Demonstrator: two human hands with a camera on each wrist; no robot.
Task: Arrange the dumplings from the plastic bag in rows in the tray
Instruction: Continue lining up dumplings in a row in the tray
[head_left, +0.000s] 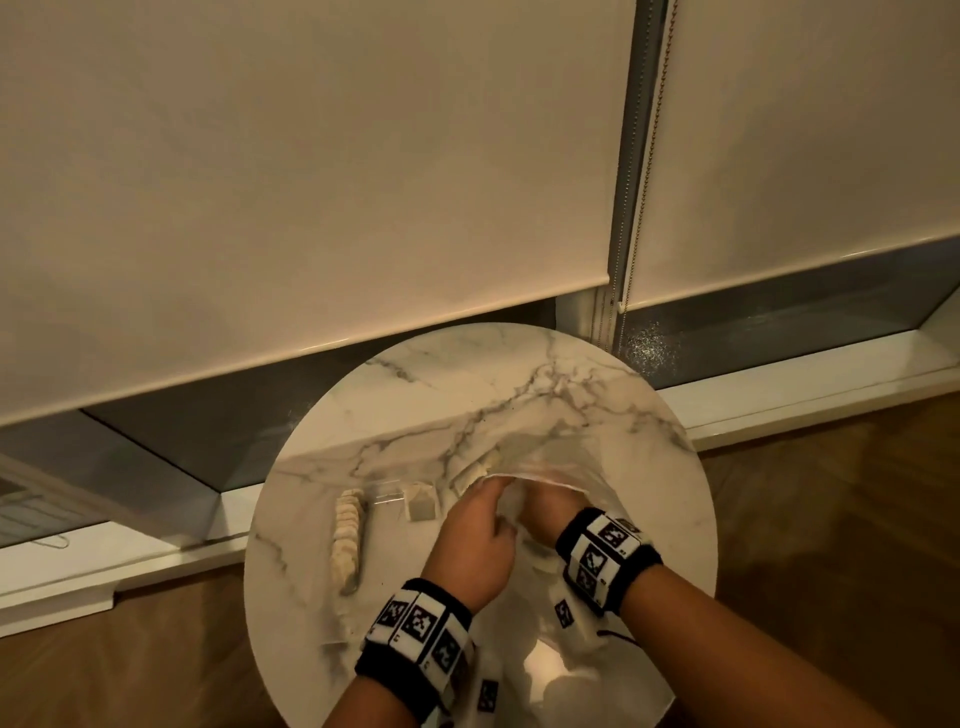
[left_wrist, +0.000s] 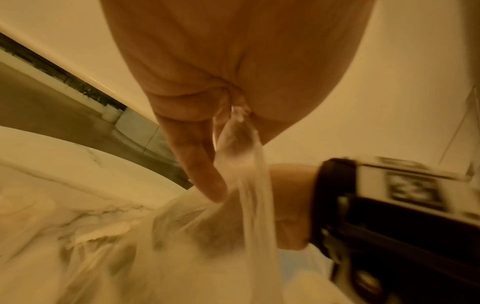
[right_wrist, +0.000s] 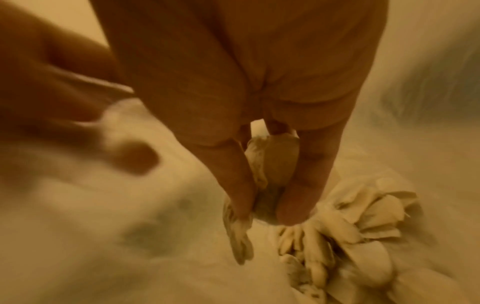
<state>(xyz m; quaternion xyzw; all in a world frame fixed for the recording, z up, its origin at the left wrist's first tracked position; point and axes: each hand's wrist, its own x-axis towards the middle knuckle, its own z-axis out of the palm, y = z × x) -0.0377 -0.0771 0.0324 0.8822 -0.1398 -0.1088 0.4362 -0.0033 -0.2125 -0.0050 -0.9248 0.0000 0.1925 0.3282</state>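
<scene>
A clear plastic bag (head_left: 563, 470) lies open on the right of the round marble table (head_left: 519, 384). My left hand (head_left: 493, 525) pinches the bag's rim (left_wrist: 235, 123) and holds it up. Inside the bag, my right hand (head_left: 543, 512) grips one pale dumpling (right_wrist: 275, 160) between thumb and fingers, just above a heap of dumplings (right_wrist: 363, 226). On the left stands the clear tray (head_left: 387, 499), where one row of dumplings (head_left: 347, 540) lines the left side. A single dumpling (head_left: 420, 508) sits at the tray's far end.
Roller blinds (head_left: 311, 182) and a window sill (head_left: 810, 384) stand behind the table. A bead chain (head_left: 649, 156) hangs between the blinds. Wooden floor (head_left: 831, 519) surrounds the table. My left hand (right_wrist: 52, 86) shows blurred in the right wrist view.
</scene>
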